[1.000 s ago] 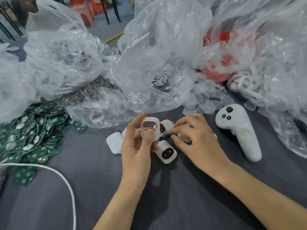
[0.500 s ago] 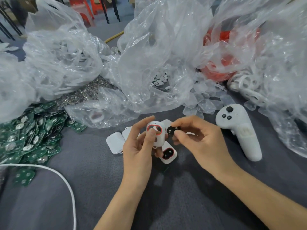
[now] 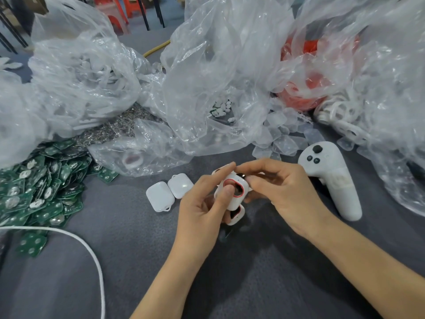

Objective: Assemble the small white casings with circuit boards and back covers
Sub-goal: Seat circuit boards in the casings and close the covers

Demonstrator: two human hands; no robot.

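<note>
Just above the grey worktop (image 3: 138, 261), left hand (image 3: 202, 217) grips a small white red-rimmed plastic casing (image 3: 236, 196); right hand (image 3: 282, 192) pinches a tiny black part (image 3: 242, 175) (mostly hidden) against it. Skewed, it could slip free.

A white controller (image 3: 331, 180) lies on a grey table (image 3: 253, 284), its buttons at the far end. Just beyond its head sits a scatter of clear pieces (image 3: 282, 134). Farther back from it a crumpled bag holds red stuff (image 3: 303, 93), with white rings (image 3: 340, 118) spilling beside that. A big clear bag (image 3: 218, 65) rises to the controller's far left, small white pellets (image 3: 222, 110) showing inside. Farther left is a heap of metal rings (image 3: 115, 127) and another bag (image 3: 80, 84). A white cord (image 3: 92, 254) curves well to the controller's near left. A yellow cable (image 3: 156, 48) and red stools (image 3: 119, 8) lie far behind.
</note>
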